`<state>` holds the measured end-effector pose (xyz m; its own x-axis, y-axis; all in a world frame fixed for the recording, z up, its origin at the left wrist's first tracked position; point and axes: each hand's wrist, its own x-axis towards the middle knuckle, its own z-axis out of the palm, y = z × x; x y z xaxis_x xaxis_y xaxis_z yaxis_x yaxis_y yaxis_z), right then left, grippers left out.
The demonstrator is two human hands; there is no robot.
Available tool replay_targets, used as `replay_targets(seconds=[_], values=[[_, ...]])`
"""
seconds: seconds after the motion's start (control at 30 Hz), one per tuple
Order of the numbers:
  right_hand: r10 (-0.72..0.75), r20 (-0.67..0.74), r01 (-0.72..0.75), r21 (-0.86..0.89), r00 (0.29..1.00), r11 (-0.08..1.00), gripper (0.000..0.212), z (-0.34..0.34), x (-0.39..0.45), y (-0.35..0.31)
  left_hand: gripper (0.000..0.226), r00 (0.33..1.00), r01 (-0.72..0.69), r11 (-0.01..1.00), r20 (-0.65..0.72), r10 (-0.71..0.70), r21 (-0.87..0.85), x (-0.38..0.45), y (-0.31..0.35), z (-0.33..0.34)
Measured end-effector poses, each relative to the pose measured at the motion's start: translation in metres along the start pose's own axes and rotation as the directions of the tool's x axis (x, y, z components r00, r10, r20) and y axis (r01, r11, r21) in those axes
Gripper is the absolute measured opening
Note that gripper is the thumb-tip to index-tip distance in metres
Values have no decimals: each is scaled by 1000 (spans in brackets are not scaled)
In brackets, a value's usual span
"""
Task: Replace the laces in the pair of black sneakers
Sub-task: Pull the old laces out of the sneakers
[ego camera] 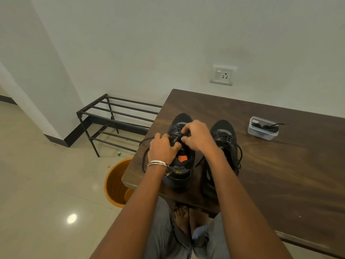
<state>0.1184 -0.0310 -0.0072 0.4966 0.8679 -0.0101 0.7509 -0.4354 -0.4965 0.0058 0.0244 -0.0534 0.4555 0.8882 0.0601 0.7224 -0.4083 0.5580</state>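
**Mostly black and brown here**

We've got 2 black sneakers (225, 144) with black laces (144, 157), one with an orange tag (182, 158) inside. Dark brown wood-grain table (280, 174), orange bucket (115, 184), black metal rack (115, 120), clear tub (262, 128), white wall (168, 43), beige floor tiles (37, 184).

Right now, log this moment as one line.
step: lace work | left hand: pinching lace | right hand: pinching lace | left sneaker on table | right sneaker: untouched

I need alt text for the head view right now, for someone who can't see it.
Both hands, left hand and right hand, pinch the black lace on the left sneaker, standing on a dark wooden table. The right sneaker stands beside it, and a clear plastic container holding black laces stands farther right.
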Motion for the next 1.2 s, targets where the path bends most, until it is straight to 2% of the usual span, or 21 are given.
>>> replay_targets(seconds=[0.07,0.2,0.27,0.33,0.37,0.43,0.47,0.5,0.53,0.57,0.63,0.67,0.7,0.73,0.8,0.87,1.0,1.07,1.13,1.17,1.2], values=[[-30,-15,26,-209,999,978,17,5,-2,-8,38,1000,2,1000,9,-2,1,0,-1,1],[-74,-104,48,-233,992,971,8,7,-5,-18,39,1000,9,1000,20,-9,6,0,-1,0],[2,-135,-15,-94,991,995,10,6,-5,-17,39,999,17,1000,28,-18,10,0,-1,-1],[153,-171,-104,267,973,958,16,-2,-5,-14,39,999,25,1000,35,-25,3,-1,1,-3],[252,-166,-140,496,953,857,19,-9,-6,-14,39,999,27,1000,35,-27,2,-2,1,-3],[440,-87,-164,849,894,502,26,-20,-8,-12,40,999,27,1000,30,-27,0,-3,2,-3],[500,-21,-165,931,866,325,27,-22,-9,-12,40,999,24,1000,32,-24,-1,-3,2,-3],[545,23,-168,961,838,218,26,-22,-9,-11,41,999,21,1000,36,-21,-3,-3,2,-3],[568,20,-170,963,823,211,23,-20,-9,-12,41,999,23,1000,40,-23,-7,-3,2,-2],[566,-49,-165,933,823,320,21,-18,-9,-12,41,999,25,1000,43,-25,-13,-2,2,-2],[418,-268,-125,697,868,706,25,-12,-7,-10,41,999,27,999,45,-26,-19,-2,2,-2],[282,-330,-84,506,901,858,25,-11,-6,-8,41,999,27,999,48,-26,-21,-2,2,-2],[149,-316,-49,303,937,952,21,-10,-4,-8,40,998,27,999,49,-26,-21,-1,2,-2],[51,-230,-26,108,972,994,16,-8,-3,-8,39,999,25,1000,47,-24,-19,-1,1,-1],[-12,-20,8,-199,1000,980,17,-2,-2,-10,37,999,21,1000,41,-21,-14,1,0,0],[-30,5,30,-294,1000,955,16,4,-3,-13,37,999,26,1000,40,-25,-7,1,0,0],[-49,-99,20,-273,994,962,6,7,-4,-15,39,999,29,1000,41,-28,-10,0,0,0],[20,-144,-39,-129,989,991,13,4,-3,-14,39,999,24,1000,38,-23,-11,0,0,-1],[136,-195,-93,215,971,972,18,-4,-3,-12,39,999,24,1000,38,-23,-20,0,0,-1],[208,-209,-92,458,956,884,19,-10,-4,-11,40,999,25,999,36,-24,-22,-1,0,-2],[276,-210,-52,701,938,712,21,-17,-5,-11,41,999,28,999,35,-27,-20,-1,0,-2]])
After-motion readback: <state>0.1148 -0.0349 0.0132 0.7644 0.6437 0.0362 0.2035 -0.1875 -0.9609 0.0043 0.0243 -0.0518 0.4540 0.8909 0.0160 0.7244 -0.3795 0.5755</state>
